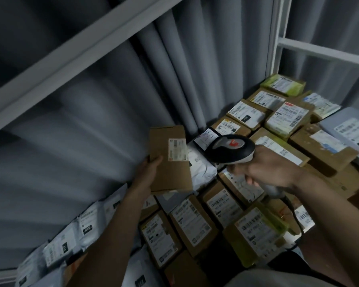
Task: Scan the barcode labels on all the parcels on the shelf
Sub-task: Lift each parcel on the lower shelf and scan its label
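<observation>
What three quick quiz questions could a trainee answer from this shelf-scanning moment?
1. True or false: the left hand holds a brown box lifted off the pile.
2. Which hand grips the scanner? A) left B) right C) neither
3. Fill in: the label on the held box faces the ____.

Key: 1 true; 2 B, the right hand; 3 scanner.
</observation>
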